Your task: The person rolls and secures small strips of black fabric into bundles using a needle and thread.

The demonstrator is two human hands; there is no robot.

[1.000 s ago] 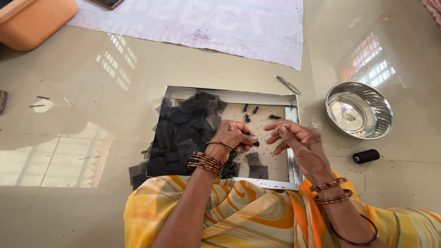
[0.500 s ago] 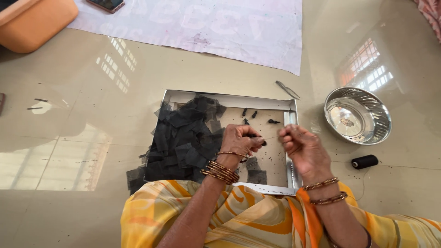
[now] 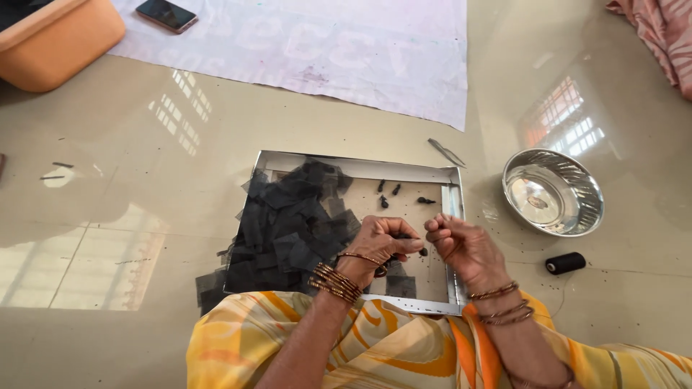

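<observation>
A shallow metal tray (image 3: pixel 360 167) lies on the floor in front of me. A heap of black net squares (image 3: pixel 292 220) fills its left half, and a few small black bundles (image 3: pixel 393 193) lie at its far right. My left hand (image 3: pixel 382 241) is closed over the tray's near right part, fingers pinched on a small black piece. My right hand (image 3: pixel 461 245) is curled beside it, fingertips almost touching the left hand's; what it pinches is too small to tell.
A steel bowl (image 3: pixel 553 192) stands right of the tray, with a black thread spool (image 3: pixel 566 263) nearer me. Small scissors (image 3: pixel 445 152) lie behind the tray. A white cloth (image 3: pixel 324 43) with a phone (image 3: pixel 166 14) and an orange tub (image 3: pixel 54 36) lie farther back.
Both hands have drawn closer together over the tray's right side. The view has shifted slightly; the tray and bowl have not moved.
</observation>
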